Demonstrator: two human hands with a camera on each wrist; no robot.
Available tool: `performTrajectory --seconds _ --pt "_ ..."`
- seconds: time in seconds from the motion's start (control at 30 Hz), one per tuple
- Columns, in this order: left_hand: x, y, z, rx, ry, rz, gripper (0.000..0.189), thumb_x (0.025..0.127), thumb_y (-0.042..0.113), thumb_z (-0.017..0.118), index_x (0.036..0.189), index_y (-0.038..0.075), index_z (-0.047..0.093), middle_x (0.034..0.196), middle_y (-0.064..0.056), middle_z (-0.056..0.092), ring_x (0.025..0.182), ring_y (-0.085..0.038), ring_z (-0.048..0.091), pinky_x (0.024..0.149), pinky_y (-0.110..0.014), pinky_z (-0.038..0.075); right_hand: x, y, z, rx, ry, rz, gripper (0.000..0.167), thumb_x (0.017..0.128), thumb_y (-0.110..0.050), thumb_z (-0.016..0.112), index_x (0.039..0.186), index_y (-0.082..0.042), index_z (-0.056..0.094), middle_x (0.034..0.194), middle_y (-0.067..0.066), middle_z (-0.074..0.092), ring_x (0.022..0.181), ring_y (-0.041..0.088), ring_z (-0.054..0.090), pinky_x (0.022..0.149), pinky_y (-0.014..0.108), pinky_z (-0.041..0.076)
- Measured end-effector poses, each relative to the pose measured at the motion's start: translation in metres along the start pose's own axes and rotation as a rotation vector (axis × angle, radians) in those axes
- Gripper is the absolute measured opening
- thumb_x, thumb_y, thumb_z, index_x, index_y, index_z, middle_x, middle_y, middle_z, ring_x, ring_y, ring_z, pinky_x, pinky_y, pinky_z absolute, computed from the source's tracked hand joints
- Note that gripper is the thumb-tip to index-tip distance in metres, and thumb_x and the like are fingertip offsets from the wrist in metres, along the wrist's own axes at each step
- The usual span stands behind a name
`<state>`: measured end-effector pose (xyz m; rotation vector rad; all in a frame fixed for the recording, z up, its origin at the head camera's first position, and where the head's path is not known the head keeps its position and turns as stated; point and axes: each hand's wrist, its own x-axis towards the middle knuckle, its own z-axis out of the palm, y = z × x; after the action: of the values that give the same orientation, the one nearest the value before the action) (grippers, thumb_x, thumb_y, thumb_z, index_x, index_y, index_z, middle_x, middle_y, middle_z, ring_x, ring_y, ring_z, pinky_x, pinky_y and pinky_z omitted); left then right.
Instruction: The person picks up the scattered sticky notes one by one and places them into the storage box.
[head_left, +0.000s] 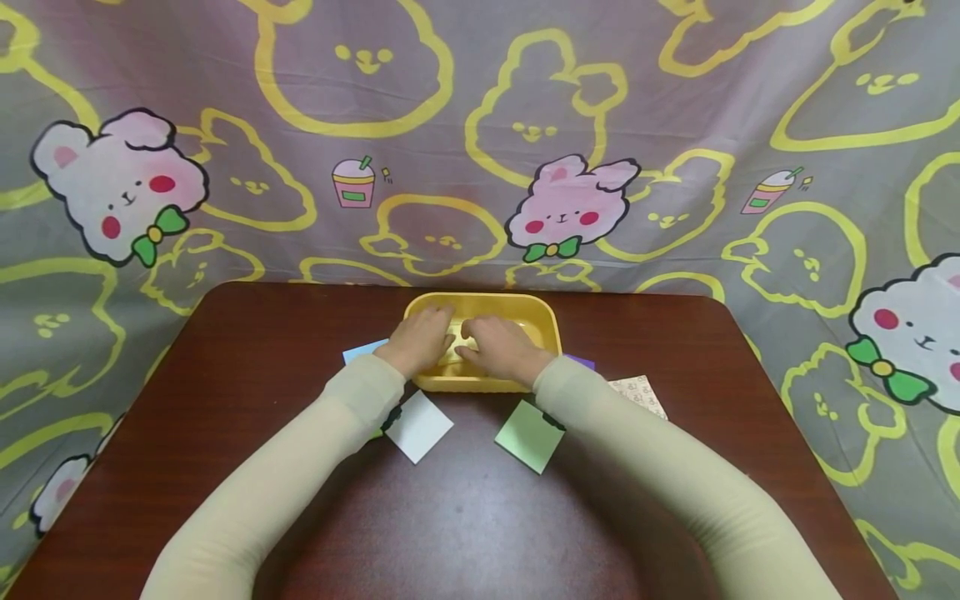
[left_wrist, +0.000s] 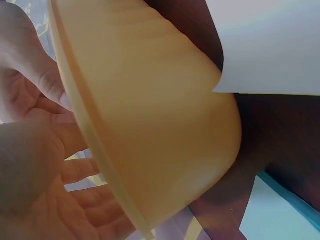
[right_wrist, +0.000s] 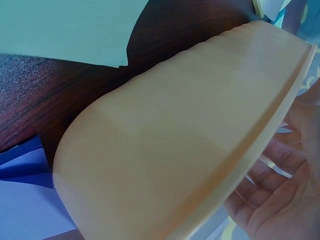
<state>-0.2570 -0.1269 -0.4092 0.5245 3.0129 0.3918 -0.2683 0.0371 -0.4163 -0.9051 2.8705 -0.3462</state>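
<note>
In the head view, the yellow tub sat at the centre of the frame, on the brown worktop. The left hand reached over the tub's left side and the right hand over its right side, both with fingers bent down inside and a narrow gap between the two. Whether either one held anything could not be told. The blue pad showed to the left of the tub and the purple pad to its right, each partly hidden. Below centre lay the white pad and, to its right, the green pad. The patterned pad lay right of centre, partly behind the sleeve. The cloth filled the upper part.

In the left wrist view, the tub's outer wall ran through the middle. The left hand was at lower left, its fingers apart and their tips hidden behind the rim; the right hand was at upper left. The white pad filled the upper right.

In the right wrist view, the tub's wall again took the middle. The right hand was at lower right, fingers loosely spread, tips hidden by the rim. The green pad was at upper left, the purple pad at lower left
</note>
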Motion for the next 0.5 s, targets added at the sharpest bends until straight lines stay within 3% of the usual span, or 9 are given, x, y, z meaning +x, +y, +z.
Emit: performTrajectory --seconds 0.5 --pt "-0.0047 0.0020 -0.0039 0.000 0.032 0.028 0.035 0.099 0.019 0.063 0.130 0.000 0.059 0.120 -0.021 0.067 0.113 -0.036 0.065 0.087 -0.052 0.057 -0.0031 0.0052 0.0010 0.002 0.010 -0.006 0.033 0.099 -0.033 0.065 0.115 -0.005 0.069 0.110 0.011 0.072 0.102 0.026 0.069 0.089 0.042 0.056"
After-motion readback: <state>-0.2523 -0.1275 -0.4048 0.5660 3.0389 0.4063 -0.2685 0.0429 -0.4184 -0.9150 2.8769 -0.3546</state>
